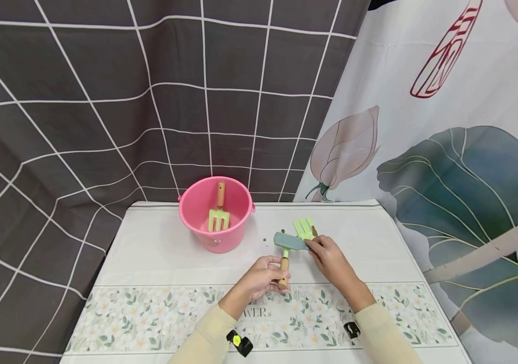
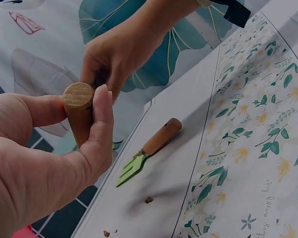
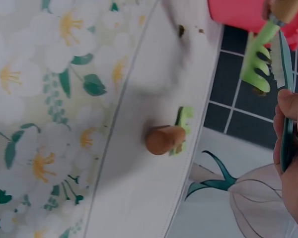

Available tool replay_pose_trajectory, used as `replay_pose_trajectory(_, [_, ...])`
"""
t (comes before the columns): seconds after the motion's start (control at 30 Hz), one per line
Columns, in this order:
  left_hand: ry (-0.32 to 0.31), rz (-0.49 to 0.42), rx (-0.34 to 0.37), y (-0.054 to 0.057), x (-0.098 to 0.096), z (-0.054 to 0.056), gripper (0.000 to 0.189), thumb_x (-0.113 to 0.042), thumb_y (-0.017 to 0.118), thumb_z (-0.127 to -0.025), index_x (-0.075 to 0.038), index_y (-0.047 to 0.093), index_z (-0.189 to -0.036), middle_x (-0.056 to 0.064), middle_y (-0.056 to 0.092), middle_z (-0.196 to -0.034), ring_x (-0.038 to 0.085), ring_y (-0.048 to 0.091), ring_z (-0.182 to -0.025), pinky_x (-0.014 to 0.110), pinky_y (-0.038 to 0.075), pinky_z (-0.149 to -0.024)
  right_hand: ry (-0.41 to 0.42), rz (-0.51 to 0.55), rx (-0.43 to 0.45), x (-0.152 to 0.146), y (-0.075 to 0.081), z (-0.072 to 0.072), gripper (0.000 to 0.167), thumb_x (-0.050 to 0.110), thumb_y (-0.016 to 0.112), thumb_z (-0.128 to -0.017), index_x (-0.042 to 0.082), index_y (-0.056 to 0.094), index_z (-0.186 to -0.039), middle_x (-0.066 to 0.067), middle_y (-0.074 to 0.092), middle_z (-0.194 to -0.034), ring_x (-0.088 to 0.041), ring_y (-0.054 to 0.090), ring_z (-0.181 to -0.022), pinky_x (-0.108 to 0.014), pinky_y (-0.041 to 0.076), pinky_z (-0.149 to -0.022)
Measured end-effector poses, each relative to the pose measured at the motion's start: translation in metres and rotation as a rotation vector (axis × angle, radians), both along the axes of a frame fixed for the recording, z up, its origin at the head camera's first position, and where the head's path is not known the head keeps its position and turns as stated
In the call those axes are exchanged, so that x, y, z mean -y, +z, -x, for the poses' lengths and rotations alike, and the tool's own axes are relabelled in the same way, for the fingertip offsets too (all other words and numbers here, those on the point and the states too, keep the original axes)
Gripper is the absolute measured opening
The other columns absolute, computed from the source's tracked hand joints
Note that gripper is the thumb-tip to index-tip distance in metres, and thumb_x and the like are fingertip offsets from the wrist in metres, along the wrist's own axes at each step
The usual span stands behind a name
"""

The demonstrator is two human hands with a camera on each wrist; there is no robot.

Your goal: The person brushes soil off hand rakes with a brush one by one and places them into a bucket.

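Note:
My left hand [image 1: 264, 277] grips the wooden handle of a small green hand rake [image 1: 283, 272], its head raised above the table. My right hand [image 1: 331, 260] holds a blue-green brush [image 1: 289, 241] across the rake's head. In the right wrist view the brush's pale bristles [image 3: 277, 62] lie against or very near the rake's green prongs [image 3: 254, 62], where a brown crumb shows at the tip. Below my hands a light green fork [image 2: 161, 136] with a wooden handle lies on the table; in the head view its handle is hidden.
A pink bucket [image 1: 195, 230] stands at the back left with another green fork [image 1: 219, 220] in it. Brown crumbs [image 2: 148, 200] lie on the white table cover [image 1: 149, 242]. A grey checked curtain [image 1: 172, 111] hangs behind, a white patterned one [image 1: 390, 81] at the right.

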State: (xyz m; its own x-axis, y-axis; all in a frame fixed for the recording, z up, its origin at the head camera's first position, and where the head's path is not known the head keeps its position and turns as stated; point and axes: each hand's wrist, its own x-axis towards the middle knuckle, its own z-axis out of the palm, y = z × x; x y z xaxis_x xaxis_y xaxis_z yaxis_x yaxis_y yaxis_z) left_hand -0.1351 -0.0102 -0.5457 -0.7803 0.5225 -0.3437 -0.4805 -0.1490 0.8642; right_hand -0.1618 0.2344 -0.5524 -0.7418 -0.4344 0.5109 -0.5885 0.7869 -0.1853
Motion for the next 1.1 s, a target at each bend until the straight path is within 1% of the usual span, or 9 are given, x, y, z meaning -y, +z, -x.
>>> replay_pose_trajectory(0.07, [-0.002,0.000,-0.001,0.000,0.000,0.000,0.055,0.001,0.059,-0.100,0.013,0.035,-0.148,0.018,0.065,-0.104,0.020,0.072,-0.077,0.030,0.065,-0.069,0.000,-0.010,-0.005,0.001,-0.002,0.000,0.035,0.000,0.082,-0.084,0.000,0.074,-0.118,-0.011,0.064,-0.098,-0.025,0.064,-0.089,-0.037,0.060,-0.071])
replay_pose_trajectory(0.17, [-0.016,-0.003,0.001,0.002,0.000,-0.001,0.054,0.001,0.058,-0.100,0.013,0.035,-0.147,0.023,0.065,-0.108,0.019,0.071,-0.076,0.030,0.065,-0.070,-0.037,-0.001,-0.012,0.002,-0.003,0.000,0.034,0.000,0.083,-0.084,0.000,0.074,-0.117,-0.011,0.064,-0.097,-0.026,0.064,-0.088,-0.038,0.060,-0.071])
replay_pose_trajectory(0.3, [-0.028,-0.009,0.004,0.006,0.000,-0.003,0.054,0.002,0.057,-0.100,0.014,0.034,-0.147,0.025,0.065,-0.110,0.019,0.072,-0.076,0.032,0.066,-0.073,-0.080,0.009,-0.005,0.001,-0.003,0.003,0.034,0.001,0.081,-0.086,0.001,0.074,-0.118,-0.012,0.063,-0.097,-0.027,0.063,-0.087,-0.038,0.060,-0.071])
replay_pose_trajectory(0.4, [-0.024,-0.008,0.010,0.007,0.000,-0.003,0.053,0.003,0.057,-0.100,0.013,0.034,-0.147,0.022,0.064,-0.108,0.020,0.072,-0.076,0.031,0.066,-0.073,-0.088,0.008,0.001,0.001,-0.001,0.005,0.033,0.001,0.080,-0.087,0.000,0.073,-0.120,-0.013,0.064,-0.099,-0.028,0.064,-0.089,-0.039,0.061,-0.072])
replay_pose_trajectory(0.63, [-0.013,0.006,0.010,0.006,0.001,-0.002,0.055,0.003,0.058,-0.100,0.012,0.033,-0.148,0.022,0.063,-0.110,0.021,0.073,-0.077,0.031,0.066,-0.072,-0.115,0.033,0.018,-0.001,0.000,0.010,0.034,0.002,0.079,-0.088,-0.003,0.072,-0.122,-0.014,0.064,-0.100,-0.028,0.063,-0.089,-0.040,0.061,-0.071])
replay_pose_trajectory(0.77, [-0.008,0.012,0.009,0.005,0.001,-0.002,0.054,0.003,0.058,-0.100,0.012,0.034,-0.147,0.021,0.063,-0.109,0.022,0.072,-0.077,0.033,0.066,-0.072,-0.145,0.053,0.060,-0.004,0.001,0.011,0.033,0.005,0.075,-0.093,-0.003,0.071,-0.125,-0.014,0.064,-0.101,-0.029,0.063,-0.090,-0.042,0.061,-0.073])
replay_pose_trajectory(0.9, [-0.005,0.019,0.013,0.006,0.000,-0.002,0.054,0.003,0.058,-0.100,0.011,0.034,-0.147,0.020,0.064,-0.108,0.021,0.072,-0.076,0.032,0.066,-0.071,-0.173,0.067,0.114,-0.008,0.006,0.010,0.033,0.006,0.069,-0.098,-0.001,0.069,-0.130,-0.014,0.064,-0.103,-0.028,0.064,-0.092,-0.042,0.061,-0.075])
replay_pose_trajectory(1.0, [0.000,0.027,0.015,0.006,0.000,-0.002,0.055,0.003,0.059,-0.100,0.011,0.034,-0.148,0.020,0.064,-0.109,0.021,0.072,-0.077,0.031,0.066,-0.071,-0.174,0.084,0.121,-0.010,0.011,0.008,0.032,0.004,0.069,-0.097,-0.001,0.069,-0.129,-0.014,0.064,-0.103,-0.026,0.064,-0.091,-0.040,0.060,-0.071])
replay_pose_trajectory(1.1, [0.007,0.026,0.020,0.004,0.000,0.000,0.055,0.003,0.059,-0.100,0.011,0.034,-0.149,0.021,0.064,-0.111,0.020,0.072,-0.077,0.032,0.066,-0.072,-0.158,0.098,0.110,-0.012,0.012,0.005,0.032,0.003,0.072,-0.095,-0.002,0.070,-0.127,-0.013,0.064,-0.103,-0.024,0.063,-0.090,-0.039,0.059,-0.068])
